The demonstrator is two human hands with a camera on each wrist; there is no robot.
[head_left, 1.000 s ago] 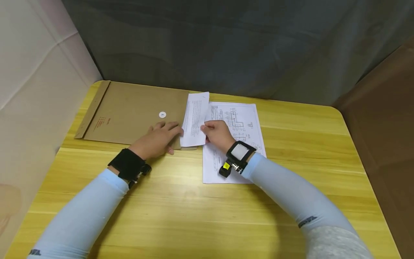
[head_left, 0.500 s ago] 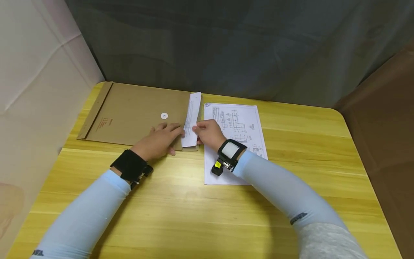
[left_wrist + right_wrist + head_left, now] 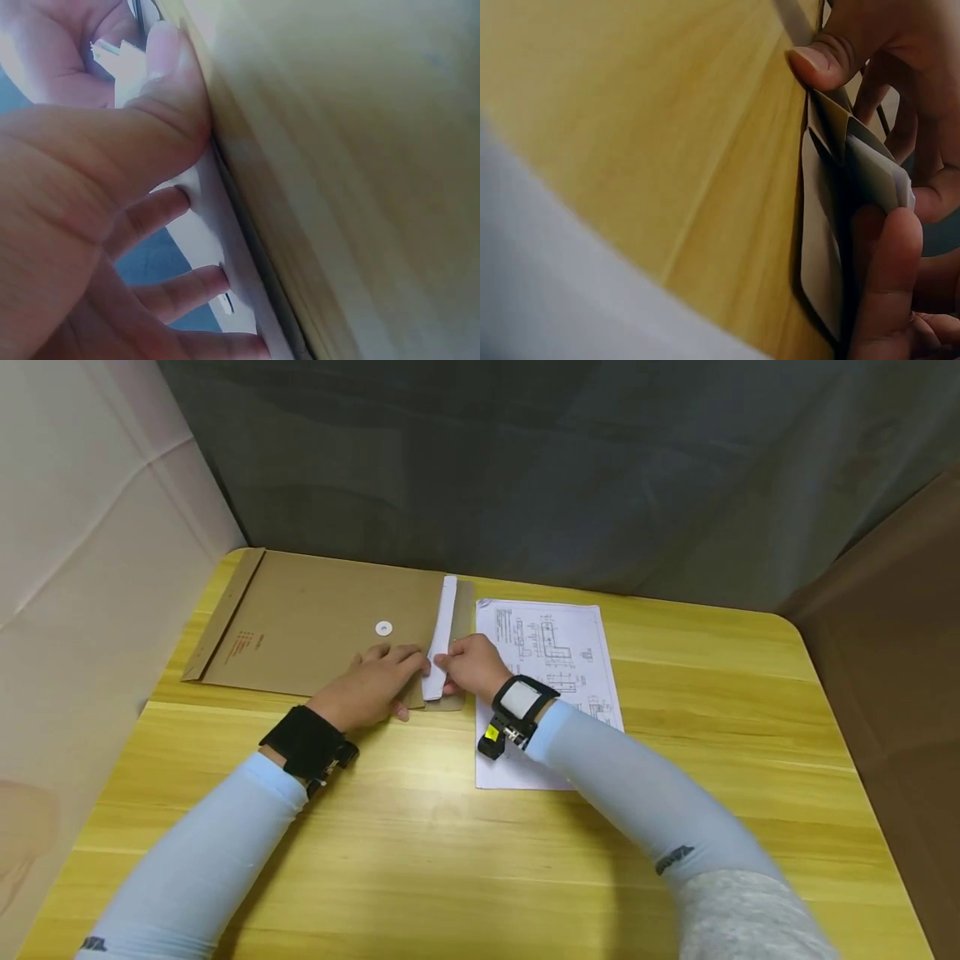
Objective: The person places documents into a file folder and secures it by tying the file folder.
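Paper [image 3: 442, 635] nearly all inside envelope [image 3: 322, 622], just thin strip left poking out. Right hand [image 3: 465, 667] pinching its edge, left hand [image 3: 375, 681] flat on envelope, fingers relaxed. Drawing sheet [image 3: 555, 677] not in yet.

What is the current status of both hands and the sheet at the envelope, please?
Left hand flat on kraft envelope. Right hand pinching white sheet at envelope's open end. Drawing sheet alongside, clear.
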